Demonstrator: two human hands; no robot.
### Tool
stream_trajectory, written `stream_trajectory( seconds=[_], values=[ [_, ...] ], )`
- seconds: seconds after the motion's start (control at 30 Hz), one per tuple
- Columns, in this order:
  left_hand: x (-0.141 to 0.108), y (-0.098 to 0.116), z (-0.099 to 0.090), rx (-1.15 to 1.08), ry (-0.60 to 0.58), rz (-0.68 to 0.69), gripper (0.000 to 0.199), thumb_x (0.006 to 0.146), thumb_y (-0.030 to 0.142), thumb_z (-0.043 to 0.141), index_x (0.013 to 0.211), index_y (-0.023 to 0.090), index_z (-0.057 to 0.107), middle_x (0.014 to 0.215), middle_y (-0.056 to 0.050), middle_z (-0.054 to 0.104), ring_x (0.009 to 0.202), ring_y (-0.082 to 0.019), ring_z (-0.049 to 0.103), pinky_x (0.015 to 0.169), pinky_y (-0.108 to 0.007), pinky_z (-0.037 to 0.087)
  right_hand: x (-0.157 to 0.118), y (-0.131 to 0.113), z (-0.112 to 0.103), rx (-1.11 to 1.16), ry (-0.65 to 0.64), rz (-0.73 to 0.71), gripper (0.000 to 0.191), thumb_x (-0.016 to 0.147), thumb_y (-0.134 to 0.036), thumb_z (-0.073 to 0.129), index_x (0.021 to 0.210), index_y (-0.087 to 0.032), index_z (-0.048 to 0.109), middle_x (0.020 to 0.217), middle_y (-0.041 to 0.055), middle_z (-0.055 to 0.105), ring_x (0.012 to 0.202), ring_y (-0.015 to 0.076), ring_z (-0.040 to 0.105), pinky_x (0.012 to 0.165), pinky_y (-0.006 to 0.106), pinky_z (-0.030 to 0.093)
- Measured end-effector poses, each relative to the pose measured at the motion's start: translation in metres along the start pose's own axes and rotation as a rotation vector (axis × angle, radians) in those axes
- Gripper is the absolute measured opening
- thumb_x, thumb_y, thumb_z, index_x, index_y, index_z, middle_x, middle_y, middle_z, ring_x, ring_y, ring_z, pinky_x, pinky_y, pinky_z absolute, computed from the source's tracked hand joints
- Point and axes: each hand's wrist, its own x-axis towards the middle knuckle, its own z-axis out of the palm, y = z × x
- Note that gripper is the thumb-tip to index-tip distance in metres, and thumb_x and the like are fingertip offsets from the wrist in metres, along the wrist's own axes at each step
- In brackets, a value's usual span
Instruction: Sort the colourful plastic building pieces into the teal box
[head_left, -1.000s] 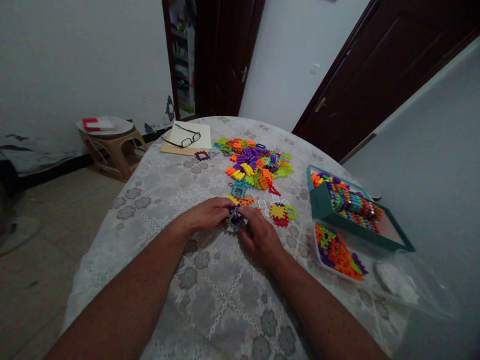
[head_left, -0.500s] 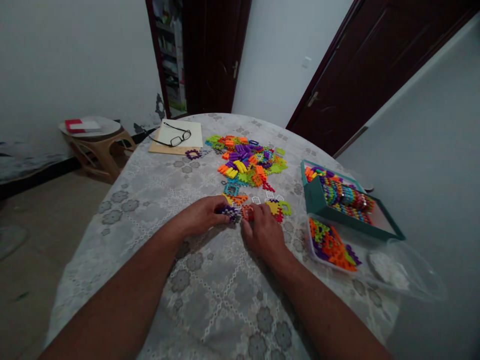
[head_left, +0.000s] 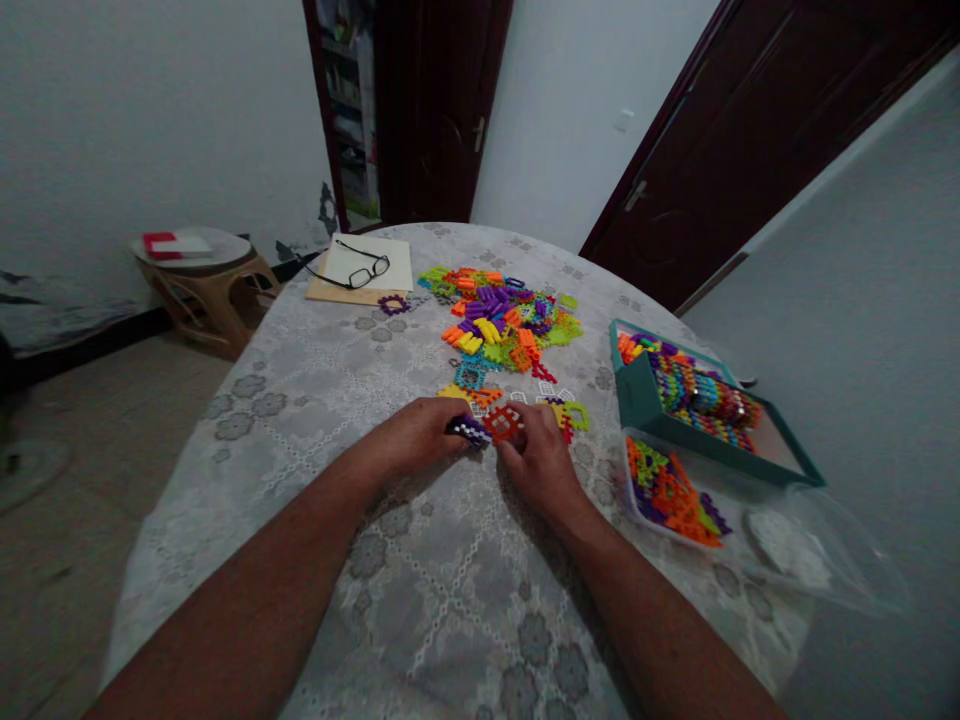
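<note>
Pinched in my left hand (head_left: 429, 432) is a dark purple and white toothed piece (head_left: 471, 431), tilted above the cloth. My right hand (head_left: 541, 452) grips a red-orange toothed square (head_left: 502, 423) by its right side. The two pieces meet or nearly meet between my hands; whether they are joined I cannot tell. Just beyond lie a yellow piece (head_left: 453, 392), a blue square frame (head_left: 470, 375) and a lime frame (head_left: 577, 416). A heap of colourful plastic pieces (head_left: 495, 310) spreads farther back.
Glasses (head_left: 360, 275) rest on paper (head_left: 390, 260) at the back left. On the right stand a green box (head_left: 634, 395) of bead-like pieces, a clear tub (head_left: 631, 505) of orange and purple pieces, and a transparent lid (head_left: 855, 560). A stool (head_left: 217, 300) is beyond the table.
The red-orange square has been raised and turned, showing its face more fully. The purple and white piece is tilted differently. The whole view has shifted slightly.
</note>
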Motion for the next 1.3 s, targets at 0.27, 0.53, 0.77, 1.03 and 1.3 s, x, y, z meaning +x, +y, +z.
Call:
stream_trajectory(
  seconds=[0.27, 0.53, 0.77, 1.03, 1.3],
  values=[
    [0.002, -0.008, -0.001, 0.121, 0.046, 0.031, 0.024, 0.088, 0.024, 0.07, 0.111, 0.024, 0.077, 0.108, -0.005, 0.078, 0.096, -0.023, 0.069, 0.084, -0.032, 0.046, 0.0, -0.006, 0.006, 0.129, -0.045, -0.131, 0.027, 0.094, -0.013, 0.059, 0.116, -0.02, 0.072, 0.106, 0.0081, 0.071, 0.099, 0.0228, 0.068, 0.09, 0.035, 0.055],
    [0.004, -0.002, 0.001, 0.061, 0.055, 0.051, 0.028, 0.094, 0.025, 0.062, 0.115, 0.027, 0.08, 0.114, -0.005, 0.082, 0.102, -0.024, 0.073, 0.09, -0.033, 0.05, 0.001, -0.006, 0.004, 0.108, -0.006, -0.065, 0.019, 0.099, -0.018, 0.06, 0.11, -0.02, 0.075, 0.099, 0.0068, 0.075, 0.092, 0.0207, 0.069, 0.086, 0.032, 0.054],
    [0.007, -0.007, 0.006, 0.066, 0.033, 0.09, 0.028, 0.099, 0.034, 0.058, 0.115, 0.027, 0.08, 0.112, -0.005, 0.082, 0.103, -0.025, 0.074, 0.093, -0.035, 0.051, 0.002, -0.009, 0.003, 0.13, -0.062, -0.184, 0.03, 0.1, -0.016, 0.057, 0.126, -0.019, 0.072, 0.113, 0.0114, 0.075, 0.105, 0.0237, 0.069, 0.096, 0.038, 0.055],
    [0.005, -0.001, 0.007, -0.008, 0.033, 0.08, 0.029, 0.094, 0.031, 0.061, 0.12, 0.028, 0.074, 0.116, -0.005, 0.08, 0.108, -0.025, 0.073, 0.095, -0.035, 0.051, 0.001, -0.007, 0.005, 0.157, -0.041, -0.25, 0.036, 0.099, -0.011, 0.052, 0.129, -0.02, 0.069, 0.114, 0.0103, 0.075, 0.104, 0.0221, 0.07, 0.094, 0.037, 0.058],
    [0.002, 0.004, 0.005, -0.075, -0.019, 0.026, 0.023, 0.089, 0.029, 0.065, 0.11, 0.028, 0.076, 0.111, -0.003, 0.081, 0.103, -0.024, 0.072, 0.091, -0.032, 0.052, 0.01, 0.001, -0.024, -0.393, 0.085, 0.156, 0.049, 0.099, -0.022, 0.057, 0.148, -0.015, 0.058, 0.157, 0.0208, 0.051, 0.136, 0.0325, 0.058, 0.104, 0.043, 0.056]
  ],
)
